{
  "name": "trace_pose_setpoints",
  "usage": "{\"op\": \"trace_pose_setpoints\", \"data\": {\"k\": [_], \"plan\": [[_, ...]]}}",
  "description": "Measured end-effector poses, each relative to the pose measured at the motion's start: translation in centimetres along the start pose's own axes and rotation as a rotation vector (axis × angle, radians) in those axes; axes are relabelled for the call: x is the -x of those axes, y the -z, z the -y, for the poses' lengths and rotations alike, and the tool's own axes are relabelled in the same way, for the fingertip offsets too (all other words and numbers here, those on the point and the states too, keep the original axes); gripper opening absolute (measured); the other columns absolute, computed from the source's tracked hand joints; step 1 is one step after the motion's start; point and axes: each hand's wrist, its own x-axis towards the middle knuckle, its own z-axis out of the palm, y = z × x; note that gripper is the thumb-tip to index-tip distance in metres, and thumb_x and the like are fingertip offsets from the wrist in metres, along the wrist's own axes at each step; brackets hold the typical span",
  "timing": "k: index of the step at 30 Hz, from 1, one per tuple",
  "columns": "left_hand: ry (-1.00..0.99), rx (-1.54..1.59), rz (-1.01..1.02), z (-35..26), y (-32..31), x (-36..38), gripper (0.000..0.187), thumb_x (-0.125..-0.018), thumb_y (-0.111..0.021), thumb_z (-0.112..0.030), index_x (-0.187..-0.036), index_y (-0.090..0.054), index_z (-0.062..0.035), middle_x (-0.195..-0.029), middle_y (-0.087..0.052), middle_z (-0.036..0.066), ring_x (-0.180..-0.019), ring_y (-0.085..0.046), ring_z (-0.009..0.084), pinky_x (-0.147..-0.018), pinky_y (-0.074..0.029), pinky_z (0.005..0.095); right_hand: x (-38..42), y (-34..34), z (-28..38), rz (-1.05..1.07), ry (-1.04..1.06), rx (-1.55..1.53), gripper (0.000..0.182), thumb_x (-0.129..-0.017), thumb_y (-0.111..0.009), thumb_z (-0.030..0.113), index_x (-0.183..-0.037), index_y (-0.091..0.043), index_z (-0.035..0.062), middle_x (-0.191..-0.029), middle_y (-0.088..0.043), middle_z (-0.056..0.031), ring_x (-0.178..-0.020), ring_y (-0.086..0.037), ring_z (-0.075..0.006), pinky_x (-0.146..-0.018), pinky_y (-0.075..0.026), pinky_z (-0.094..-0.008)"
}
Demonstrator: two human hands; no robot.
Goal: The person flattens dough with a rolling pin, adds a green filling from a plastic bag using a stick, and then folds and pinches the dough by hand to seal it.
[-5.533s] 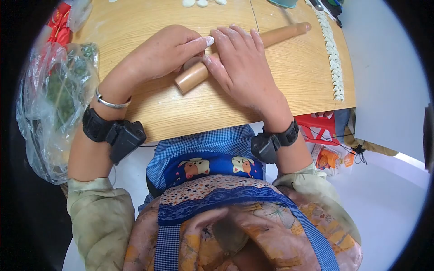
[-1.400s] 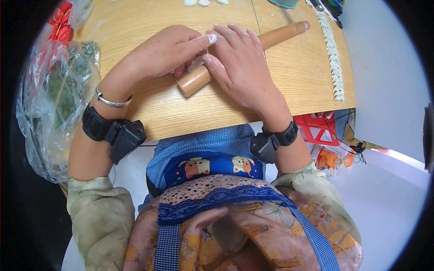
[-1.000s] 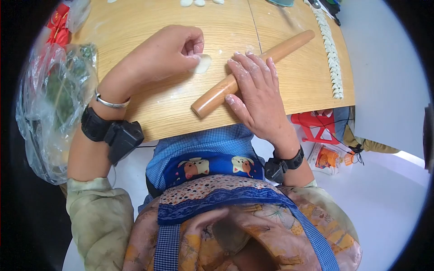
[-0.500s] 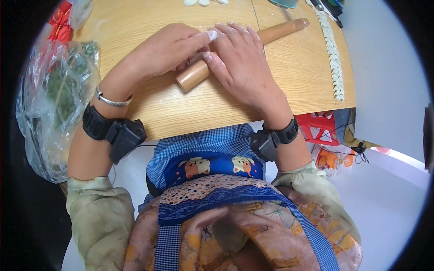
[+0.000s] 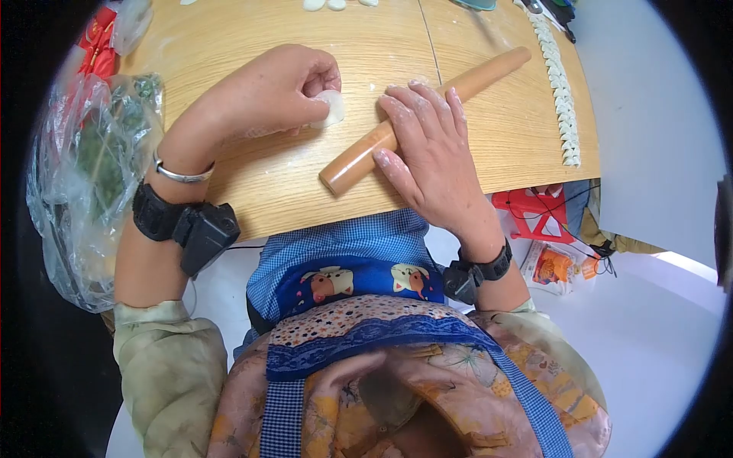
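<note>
My left hand is closed, with its thumb and curled fingers pinching a small, pale, flattened dough round at the table's middle left. The hand partly covers the dough. A wooden rolling pin lies slantwise across the table, its near end toward me. Over its middle rests my right hand, flour on the fingertips, fingers stretched across the wood and thumb along the near side.
Several dough rounds lie at the far edge. A long row of small pleated dough pieces runs down the right side. Plastic bags with greens sit at the left edge. Below the table on the right are a red stool and a packet.
My hands have separated; the left now shows the dough round pinched in its fingers. My right hand and the rolling pin have moved nearer to me and slightly right.
</note>
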Motion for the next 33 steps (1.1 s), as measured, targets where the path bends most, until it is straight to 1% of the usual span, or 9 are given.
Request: {"op": "trace_pose_setpoints", "data": {"k": [3,5,13,17,20,24,26,30,33], "plan": [[-0.014,-0.021,-0.055,0.5,0.0,-0.1,0.013,-0.083,-0.060,-0.007,-0.092,-0.061,0.0022,-0.070,-0.058,0.000,-0.063,-0.052,0.0063,-0.060,-0.044,0.0246,-2.0,-0.8,0.0,-0.042,0.022,-0.011,0.051,-0.095,-0.054,0.040,-0.127,-0.055,0.0003,-0.132,-0.055,-0.0165,-0.131,-0.045,-0.0377,-0.117,-0.023,-0.0565],[-0.130,-0.098,-0.061,1.6,0.4,-0.5,0.012,-0.084,-0.060,-0.009,-0.086,-0.061,0.0028,-0.068,-0.057,0.001,-0.062,-0.051,0.0072,-0.058,-0.043,0.0260,-3.5,-1.6,-0.2,-0.065,0.028,0.001,0.050,-0.096,-0.053,0.041,-0.125,-0.056,0.0001,-0.130,-0.056,-0.0167,-0.130,-0.046,-0.0375,-0.116,-0.025,-0.0565],[-0.110,-0.131,-0.080,1.1,1.1,-0.6,0.024,-0.091,-0.064,-0.020,-0.083,-0.061,0.0032,-0.065,-0.053,0.001,-0.061,-0.047,0.0093,-0.057,-0.041,0.0278,-6.9,-3.1,-0.8,-0.154,0.069,0.007,0.047,-0.099,-0.050,0.041,-0.120,-0.061,0.0006,-0.125,-0.060,-0.0187,-0.126,-0.050,-0.0374,-0.112,-0.031,-0.0563],[-0.154,-0.039,-0.059,1.0,0.3,-0.3,0.019,-0.088,-0.066,-0.015,-0.084,-0.060,0.0018,-0.067,-0.054,0.001,-0.063,-0.048,0.0088,-0.058,-0.042,0.0274,-4.0,-1.7,-0.5,-0.094,0.059,-0.008,0.047,-0.097,-0.054,0.039,-0.124,-0.058,0.0016,-0.129,-0.057,-0.0177,-0.129,-0.047,-0.0373,-0.114,-0.027,-0.0558],[-0.190,-0.119,-0.094,1.0,0.0,-0.3,0.014,-0.086,-0.067,-0.011,-0.085,-0.059,0.0007,-0.069,-0.054,0.001,-0.065,-0.050,0.0074,-0.060,-0.043,0.0267,-1.2,-0.6,0.2,-0.056,0.024,0.002,0.049,-0.095,-0.056,0.039,-0.128,-0.056,0.0023,-0.132,-0.055,-0.0167,-0.131,-0.045,-0.0369,-0.116,-0.024,-0.0555],[-0.160,-0.089,-0.040,0.4,0.1,-0.3,0.011,-0.086,-0.065,-0.009,-0.084,-0.059,-0.0002,-0.070,-0.055,-0.001,-0.067,-0.051,0.0065,-0.061,-0.044,0.0257,0.8,0.4,0.4,-0.001,-0.029,0.002,0.052,-0.094,-0.057,0.039,-0.131,-0.055,0.0023,-0.134,-0.054,-0.0164,-0.133,-0.043,-0.0367,-0.118,-0.021,-0.0557],[-0.224,0.091,-0.041,0.9,-0.3,-0.5,0.008,-0.086,-0.064,-0.008,-0.086,-0.061,-0.0003,-0.072,-0.057,-0.001,-0.067,-0.051,0.0055,-0.059,-0.043,0.0238,1.0,0.3,0.2,-0.009,-0.033,0.001,0.051,-0.094,-0.058,0.039,-0.130,-0.055,0.0023,-0.133,-0.054,-0.0163,-0.133,-0.044,-0.0366,-0.117,-0.021,-0.0559],[-0.089,0.178,-0.020,0.6,-0.3,-0.2,0.011,-0.088,-0.065,-0.011,-0.087,-0.063,0.0002,-0.071,-0.057,-0.002,-0.064,-0.051,0.0045,-0.055,-0.042,0.0226,0.4,0.0,-0.1,-0.015,-0.022,0.001,0.050,-0.094,-0.057,0.040,-0.126,-0.056,0.0022,-0.131,-0.055,-0.0158,-0.131,-0.045,-0.0363,-0.117,-0.021,-0.0564],[-0.022,0.029,-0.016,0.3,0.0,-0.1,0.019,-0.092,-0.065,-0.017,-0.087,-0.066,0.0011,-0.067,-0.056,-0.002,-0.057,-0.049,0.0044,-0.050,-0.039,0.0227,-0.5,-0.4,-0.2,-0.038,-0.005,0.006,0.047,-0.094,-0.057,0.039,-0.124,-0.057,0.0022,-0.130,-0.056,-0.0151,-0.130,-0.046,-0.0357,-0.116,-0.022,-0.0567]]}}
